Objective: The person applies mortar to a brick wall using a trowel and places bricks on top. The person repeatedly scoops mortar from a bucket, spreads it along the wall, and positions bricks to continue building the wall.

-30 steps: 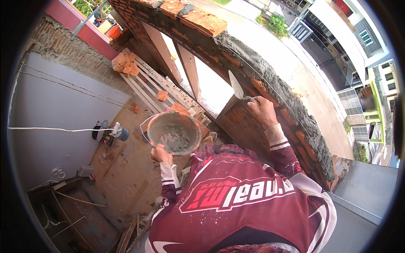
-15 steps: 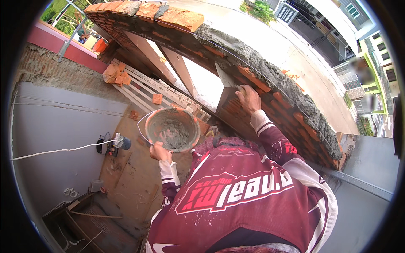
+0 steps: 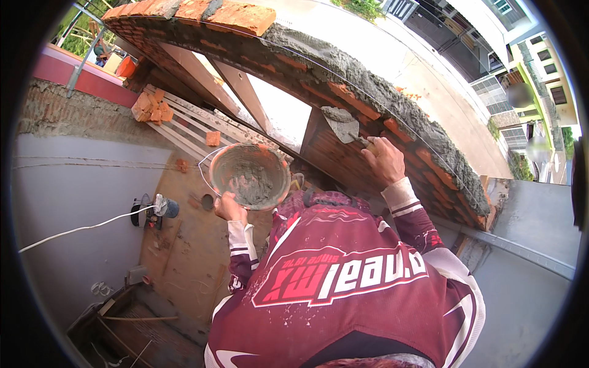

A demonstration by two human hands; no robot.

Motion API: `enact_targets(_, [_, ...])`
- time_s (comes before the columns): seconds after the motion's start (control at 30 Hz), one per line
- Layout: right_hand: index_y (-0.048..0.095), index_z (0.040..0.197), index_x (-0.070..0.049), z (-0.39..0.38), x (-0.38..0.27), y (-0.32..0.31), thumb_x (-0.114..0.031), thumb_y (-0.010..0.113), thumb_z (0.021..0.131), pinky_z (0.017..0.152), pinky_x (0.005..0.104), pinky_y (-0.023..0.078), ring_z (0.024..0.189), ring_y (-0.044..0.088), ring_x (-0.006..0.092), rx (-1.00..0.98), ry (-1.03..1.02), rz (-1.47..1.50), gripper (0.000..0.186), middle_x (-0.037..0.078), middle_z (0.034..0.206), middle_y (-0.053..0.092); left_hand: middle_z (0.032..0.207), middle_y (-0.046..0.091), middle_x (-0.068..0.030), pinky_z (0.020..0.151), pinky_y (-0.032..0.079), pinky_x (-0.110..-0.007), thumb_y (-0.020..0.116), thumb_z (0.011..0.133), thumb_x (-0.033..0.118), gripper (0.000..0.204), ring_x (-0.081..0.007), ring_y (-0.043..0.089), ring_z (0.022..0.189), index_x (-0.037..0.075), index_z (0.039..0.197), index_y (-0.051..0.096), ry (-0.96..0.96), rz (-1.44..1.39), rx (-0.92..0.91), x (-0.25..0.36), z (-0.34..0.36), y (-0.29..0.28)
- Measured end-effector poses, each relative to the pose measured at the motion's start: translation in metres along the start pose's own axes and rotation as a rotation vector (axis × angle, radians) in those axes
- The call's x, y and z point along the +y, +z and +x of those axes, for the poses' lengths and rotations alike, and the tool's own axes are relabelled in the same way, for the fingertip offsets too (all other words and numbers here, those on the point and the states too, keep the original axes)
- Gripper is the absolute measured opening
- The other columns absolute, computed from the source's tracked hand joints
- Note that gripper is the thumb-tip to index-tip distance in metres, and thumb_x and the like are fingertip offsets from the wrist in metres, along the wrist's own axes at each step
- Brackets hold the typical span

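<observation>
My left hand [image 3: 230, 207] grips the near rim of a round bucket [image 3: 277, 163], its thin handle hanging at the left side. Grey wet mortar [image 3: 250, 186] lies inside. My right hand [image 3: 386, 161] is closed round the handle of a trowel [image 3: 343, 130]. Some mortar shows on the far end of the blade, which is beside the inner face of a brick wall [image 3: 399, 132]. Along the wall's top runs a rough bed of mortar [image 3: 368, 76], with orange bricks [image 3: 242, 21] laid at the far left part.
A thin string is stretched along the wall top. Broken bricks [image 3: 152, 109] lie on a slatted wooden platform [image 3: 184, 126] at left. Slanted timbers [image 3: 242, 92] stand behind it. A white cable [image 3: 86, 230] crosses to a power tool [image 3: 147, 211] by the grey wall.
The trowel blade has come away from the wall's face and turned flatter, with mortar now visible on it. My right hand has moved right and slightly nearer. The bucket stays in my left hand.
</observation>
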State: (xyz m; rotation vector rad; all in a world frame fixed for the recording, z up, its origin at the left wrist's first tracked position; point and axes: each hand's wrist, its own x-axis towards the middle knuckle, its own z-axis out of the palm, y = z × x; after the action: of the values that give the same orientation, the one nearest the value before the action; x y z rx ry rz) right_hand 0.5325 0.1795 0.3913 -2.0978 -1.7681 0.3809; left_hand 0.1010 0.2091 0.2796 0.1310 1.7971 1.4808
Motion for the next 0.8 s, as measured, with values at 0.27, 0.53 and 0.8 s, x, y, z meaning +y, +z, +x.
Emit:
enact_targets(0.27, [0.074, 0.112, -0.001, 0.006, -0.029, -0.058, -0.027, 0.074, 0.09, 0.078, 0.0407, 0.056, 0.087, 0.074, 0.0334, -0.565, -0.12, 0.42, 0.034, 0.017, 0.092, 0.076, 0.098, 0.068, -0.015, 0.04, 0.052, -0.042, 0.056, 0.07, -0.003, 0.047, -0.0282, 0.066, 0.061, -0.004, 0.116, 0.068, 0.009, -0.051, 0.012, -0.003, -0.017, 0.023])
enact_targets(0.53, [0.072, 0.109, 0.003, -0.006, -0.018, -0.103, -0.025, 0.073, 0.091, 0.077, 0.0424, 0.056, 0.087, 0.073, 0.0399, -0.026, 0.192, 0.281, 0.033, 0.023, 0.092, 0.074, 0.09, 0.066, -0.0124, 0.036, 0.049, -0.04, 0.058, 0.069, -0.002, 0.033, -0.0271, 0.064, 0.056, -0.003, 0.101, 0.066, -0.08, -0.008, -0.087, 0.002, -0.03, 0.036])
enact_targets(0.8, [0.069, 0.097, 0.0, -0.013, -0.039, -0.005, -0.028, 0.062, 0.091, 0.082, 0.0525, 0.057, 0.094, 0.071, 0.0424, -0.368, -0.045, -0.068, 0.03, 0.024, 0.097, 0.073, 0.098, 0.07, -0.0058, 0.058, 0.049, -0.03, 0.058, 0.07, -0.005, 0.028, -0.0132, 0.064, 0.073, -0.004, 0.095, 0.072, 0.119, 0.103, -0.355, 0.004, -0.055, 0.089])
